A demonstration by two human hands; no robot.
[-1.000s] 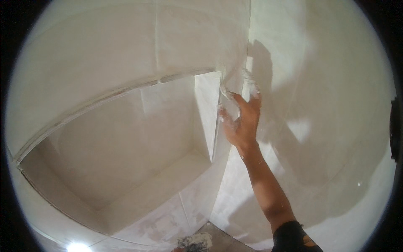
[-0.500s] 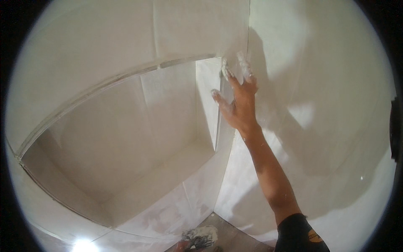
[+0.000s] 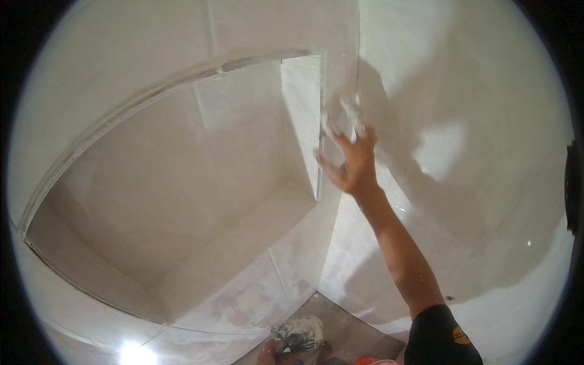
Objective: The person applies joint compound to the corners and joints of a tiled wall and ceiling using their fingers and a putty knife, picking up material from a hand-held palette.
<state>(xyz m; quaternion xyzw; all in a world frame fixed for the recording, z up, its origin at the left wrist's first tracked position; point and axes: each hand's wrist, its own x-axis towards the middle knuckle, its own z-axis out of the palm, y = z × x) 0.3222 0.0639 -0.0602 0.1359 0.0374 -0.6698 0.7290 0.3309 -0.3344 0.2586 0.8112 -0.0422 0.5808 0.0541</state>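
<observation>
My right hand (image 3: pixel 353 155) reaches up from the lower right, its fingers spread and slightly bent, holding nothing I can see. White paste coats the fingertips, which are blurred. They lie at the narrow strip of tiled wall (image 3: pixel 336 97) between the niche's right edge and the room corner. Whether they touch the tile cannot be told. The recessed niche (image 3: pixel 182 176) is wide and tile-lined, with a rough, pale-smeared upper edge (image 3: pixel 140 100). My left hand is not in view.
A pale wall (image 3: pixel 486 201) stands close on the right, carrying my arm's shadow. Below, a whitish lump on something dark (image 3: pixel 298 333) sits by the floor corner (image 3: pixel 340 322), skin-coloured shapes beside it. An orange-red edge (image 3: pixel 372 361) shows at the bottom. A bright lamp (image 3: pixel 137 354) glares lower left.
My right hand has moved down a little along the wall strip beside the niche, fingers still spread. The view has shifted slightly, and an orange-red edge now shows at the bottom.
</observation>
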